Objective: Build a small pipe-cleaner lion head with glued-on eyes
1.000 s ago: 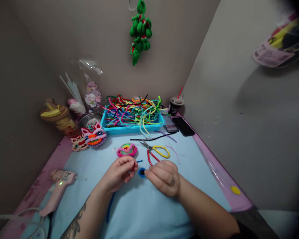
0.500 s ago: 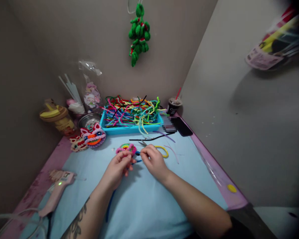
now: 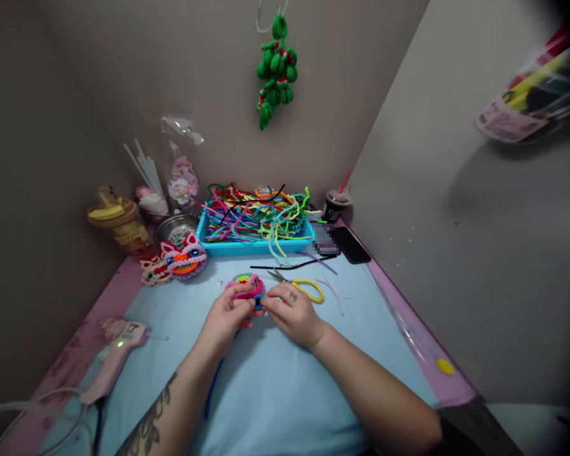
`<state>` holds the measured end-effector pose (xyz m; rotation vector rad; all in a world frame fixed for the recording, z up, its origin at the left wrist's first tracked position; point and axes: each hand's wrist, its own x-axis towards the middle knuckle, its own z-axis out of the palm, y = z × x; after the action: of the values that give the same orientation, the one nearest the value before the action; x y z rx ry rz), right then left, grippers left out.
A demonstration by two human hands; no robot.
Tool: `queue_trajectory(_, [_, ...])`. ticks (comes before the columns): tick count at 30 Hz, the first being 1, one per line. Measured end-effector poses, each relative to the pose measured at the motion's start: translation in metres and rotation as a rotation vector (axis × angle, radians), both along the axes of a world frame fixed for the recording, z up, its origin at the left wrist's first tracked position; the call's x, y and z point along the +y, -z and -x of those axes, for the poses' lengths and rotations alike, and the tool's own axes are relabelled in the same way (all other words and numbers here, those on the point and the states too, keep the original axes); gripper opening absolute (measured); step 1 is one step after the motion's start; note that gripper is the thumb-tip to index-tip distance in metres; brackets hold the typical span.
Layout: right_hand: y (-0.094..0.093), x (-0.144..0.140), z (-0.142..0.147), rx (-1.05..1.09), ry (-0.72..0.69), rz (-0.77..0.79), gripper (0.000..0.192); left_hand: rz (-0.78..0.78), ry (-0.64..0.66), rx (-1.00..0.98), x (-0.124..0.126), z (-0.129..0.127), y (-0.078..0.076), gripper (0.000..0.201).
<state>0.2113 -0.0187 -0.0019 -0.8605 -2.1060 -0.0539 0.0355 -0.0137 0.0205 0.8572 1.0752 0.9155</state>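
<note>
Both hands [image 3: 261,310] have closed together, fingertips pinching the pink coil [image 3: 247,288].

Tray [image 3: 254,247] behind scissors [image 3: 299,286]; glue gun [image 3: 111,358] far left.

The bench [image 3: 275,392] wears a pale blue cover edged in pink, and on it sit a bright blue plastic tray [image 3: 254,246] heaped with fuzzy stems in red, green, yellow, pink, teal and black, yellow-handled scissors [image 3: 304,288] and a pale pink glue gun [image 3: 114,358] (a small green light glows on it). Between the hands lies a round fuzzy piece [image 3: 247,286] rimmed hot pink with green and yellow rings inside, a blue bit at its edge. A green fuzzy ornament [image 3: 276,69] flecked red and white hangs on the grey wall.
</note>
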Motion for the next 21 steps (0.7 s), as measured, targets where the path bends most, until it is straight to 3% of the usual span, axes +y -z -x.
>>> queue_trajectory(5, [-0.001,0.000,0.009,0.437,0.038,0.442,0.013,-0.249,-0.041,0.200,0.000,0.000,0.009,0.039])
queue_trajectory(9, [0.001,0.003,0.014,0.557,0.027,0.759,0.005,-0.468,-0.006,0.399,-0.002,0.000,0.014,0.033])
queue_trajectory(13, [0.005,0.006,0.016,0.635,-0.009,0.949,0.012,-0.586,0.073,0.529,-0.004,0.002,0.017,0.031])
queue_trajectory(17, [0.006,0.007,0.018,0.698,-0.032,1.026,0.015,-0.575,0.102,0.488,-0.003,0.002,0.019,0.032])
queue_trajectory(21, [0.005,0.007,0.020,0.755,0.008,1.015,0.015,-0.399,0.087,0.257,0.001,0.000,0.019,0.041])
